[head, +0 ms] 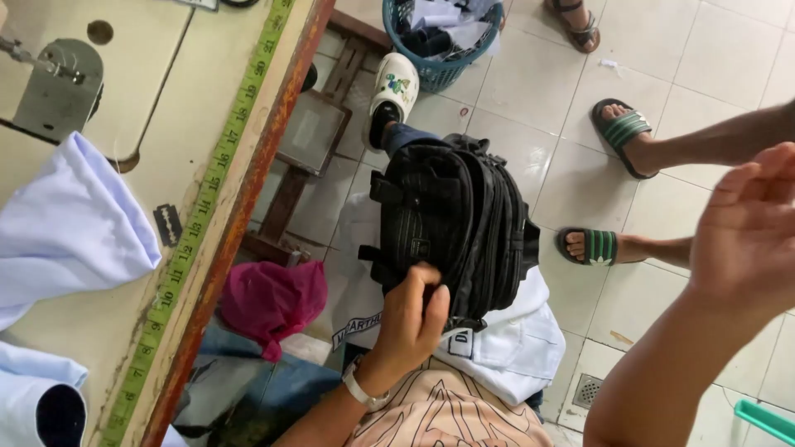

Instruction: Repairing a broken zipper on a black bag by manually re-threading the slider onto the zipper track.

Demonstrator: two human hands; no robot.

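left hand (411, 319) curled shut on the near edge of a black backpack (451, 223), fingers folded over its rim, a pale wristwatch (362, 389) on the wrist. backpack resting on the lap, on top of a folded white garment (513, 339) with dark printed patches; bag lying beyond the left hand, bulging, its zipped front pocket and straps turned up toward the camera. right hand (745, 232) raised at the right side, well apart from the backpack, open with fingers spread loosely, holding nothing, touching nothing.

to the left, a sewing desk (182, 124) with a reddish wooden edge running diagonally. along that edge, a yellow-green measuring tape (207, 199) laid flat. near the tape, a small razor blade (168, 224) on the bare top. light blue cloth (70, 223) heaped at the left edge of the desk, more of it toward the near left corner. grey metal plate (58, 91) set in the top toward the far left corner.

below the desk edge, a pink plastic bag (273, 298) bunched beside the lap, contents hidden. on the tiled floor (538, 99) beyond the backpack, a blue plastic basket (443, 62) holding white and dark pieces of cloth. just beside the basket, a white shoe (394, 87) with a coloured print. further right, two feet of another person in green striped sandals (621, 128), apart from the backpack, and a brown sandal (580, 29) at the top edge. teal tray rim (766, 418) at the lower right corner.
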